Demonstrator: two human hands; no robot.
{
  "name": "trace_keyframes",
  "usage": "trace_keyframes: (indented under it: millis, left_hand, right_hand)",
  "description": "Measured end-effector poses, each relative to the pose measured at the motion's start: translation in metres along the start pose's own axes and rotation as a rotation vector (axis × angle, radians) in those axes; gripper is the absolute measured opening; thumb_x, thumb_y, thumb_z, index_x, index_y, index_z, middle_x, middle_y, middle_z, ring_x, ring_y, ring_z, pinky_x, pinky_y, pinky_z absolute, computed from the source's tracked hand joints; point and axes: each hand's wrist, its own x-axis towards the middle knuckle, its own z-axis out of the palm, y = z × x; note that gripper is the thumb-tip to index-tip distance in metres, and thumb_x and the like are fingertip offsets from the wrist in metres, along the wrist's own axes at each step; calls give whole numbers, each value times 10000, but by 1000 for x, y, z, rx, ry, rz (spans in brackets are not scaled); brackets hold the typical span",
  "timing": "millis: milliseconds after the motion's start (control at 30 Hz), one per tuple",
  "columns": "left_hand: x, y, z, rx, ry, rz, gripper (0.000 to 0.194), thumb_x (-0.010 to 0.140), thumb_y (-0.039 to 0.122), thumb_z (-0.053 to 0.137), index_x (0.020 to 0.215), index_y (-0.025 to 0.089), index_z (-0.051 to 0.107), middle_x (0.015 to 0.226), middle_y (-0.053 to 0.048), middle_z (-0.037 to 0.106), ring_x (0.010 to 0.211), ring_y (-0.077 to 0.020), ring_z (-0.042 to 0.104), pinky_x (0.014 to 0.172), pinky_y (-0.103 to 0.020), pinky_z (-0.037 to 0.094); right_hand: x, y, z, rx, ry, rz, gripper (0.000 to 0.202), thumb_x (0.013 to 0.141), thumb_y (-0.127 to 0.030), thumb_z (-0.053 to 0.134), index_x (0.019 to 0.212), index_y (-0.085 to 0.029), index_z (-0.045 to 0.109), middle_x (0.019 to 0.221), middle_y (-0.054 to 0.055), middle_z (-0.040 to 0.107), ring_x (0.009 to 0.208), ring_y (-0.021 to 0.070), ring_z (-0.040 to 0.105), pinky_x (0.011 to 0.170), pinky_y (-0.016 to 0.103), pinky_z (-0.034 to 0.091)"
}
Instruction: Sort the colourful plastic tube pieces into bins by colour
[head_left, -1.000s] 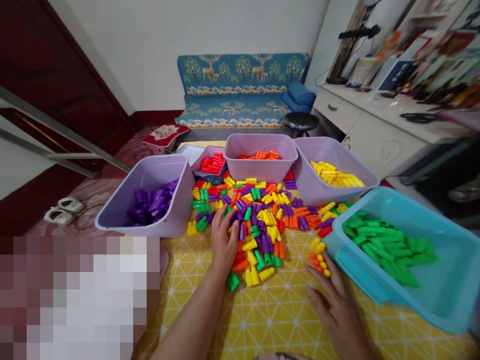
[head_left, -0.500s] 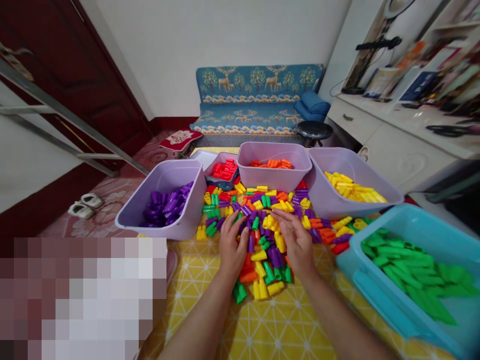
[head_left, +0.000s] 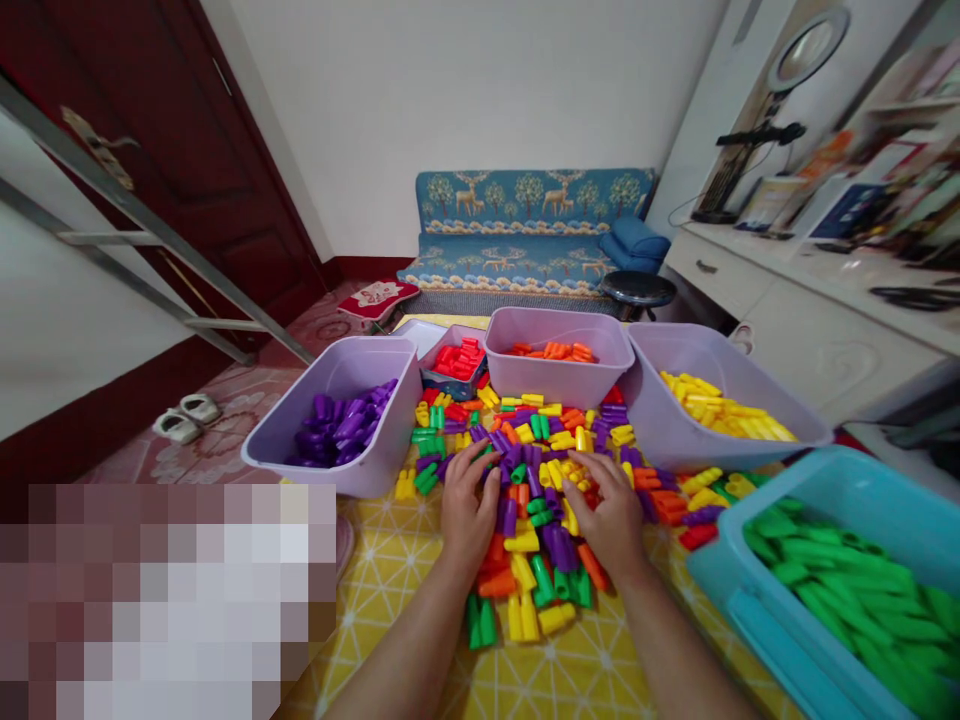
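Small plastic tube-shaped pieces (head_left: 544,420) in purple, yellow, green, orange and red lie in a mixed heap on the yellow patterned tablecloth (head_left: 390,545). At the heap's left side rests my left hand (head_left: 469,500), fingers curved over purple pieces and thumb apart. Opposite it, my right hand (head_left: 611,515) lies over the right side, its fingers spread near some yellow pieces (head_left: 559,474). Neither hand shows a piece in its grasp; their fingertips partly cover the pieces below. Green and yellow pieces (head_left: 523,617) lie closer to me, between my forearms.
Around the heap stand a bin of purple pieces (head_left: 259,440), a small box of red ones (head_left: 439,378), a bin of orange ones (head_left: 555,378), a bin of yellow ones (head_left: 656,430) and a blue bin of green ones (head_left: 720,560). Behind is a blue sofa (head_left: 517,245).
The camera view has shifted, so everything sits slightly lower in the picture. My right hand has moved a little away from my left, its thumb now farther from its fingers.
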Motion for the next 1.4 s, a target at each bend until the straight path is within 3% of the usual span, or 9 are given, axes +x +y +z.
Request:
trace_keyframes:
  millis: [200, 467, 600, 733, 900, 1200, 1400]
  left_hand:
    - [0, -2, 1, -5, 13, 5, 208, 883, 226, 513, 1023, 230, 667, 1185, -52, 612, 1146, -207, 512, 1007, -409, 387]
    - [1, -1, 1, -22, 21, -10, 212, 881, 216, 506, 1003, 238, 679, 1178, -49, 618, 1136, -212, 519, 995, -412, 395]
    - [1, -2, 1, -19, 12, -18, 211, 885, 216, 505, 1007, 238, 676, 1192, -48, 610, 1144, -207, 509, 1004, -410, 386]
    - [2, -3, 1, -19, 4, -17, 211, 888, 222, 503, 1006, 244, 676, 1190, -42, 611, 1138, -202, 515, 1003, -405, 386]
    - [2, -5, 2, -22, 9, -2, 214, 887, 231, 502, 1005, 245, 680, 1184, -47, 616, 1138, -211, 523, 1000, -413, 390]
    - [1, -5, 1, -5, -8, 1, 222, 890, 246, 494, 1007, 247, 682, 1187, -53, 619, 1135, -218, 535, 1002, -422, 392]
    - [1, -5, 1, -12, -5, -19, 217, 887, 246, 496, 1004, 244, 679, 1181, -59, 616, 1142, -224, 526, 996, -432, 398]
  right_hand:
    - [-1, 4, 5, -31, 27, -27, 348, 773, -170, 529, 1109, -169, 619, 1089, 106, 620, 1045, 251, 559, 926, 428, 451]
    - [-1, 11, 7, 88, 148, -10, 211, 881, -256, 490, 982, -180, 659, 992, 88, 658, 948, 207, 602, 872, 379, 472]
    - [1, 12, 5, 6, 190, -46, 203, 886, -278, 493, 918, -182, 668, 933, 77, 672, 908, 213, 595, 859, 387, 452]
    - [2, 9, 4, -143, 137, -27, 235, 837, -282, 549, 1025, -179, 645, 986, 79, 675, 928, 238, 576, 870, 404, 426]
    - [2, 9, 9, -172, 80, -19, 243, 768, -166, 538, 976, -189, 662, 952, 54, 681, 884, 226, 578, 823, 370, 434]
    - [3, 7, 0, -162, 223, -24, 205, 840, -257, 528, 950, -202, 692, 933, 67, 676, 902, 229, 561, 859, 393, 432]
    - [14, -6, -5, 107, 191, 129, 227, 838, -330, 559, 966, -186, 679, 942, 74, 680, 877, 204, 621, 809, 342, 482]
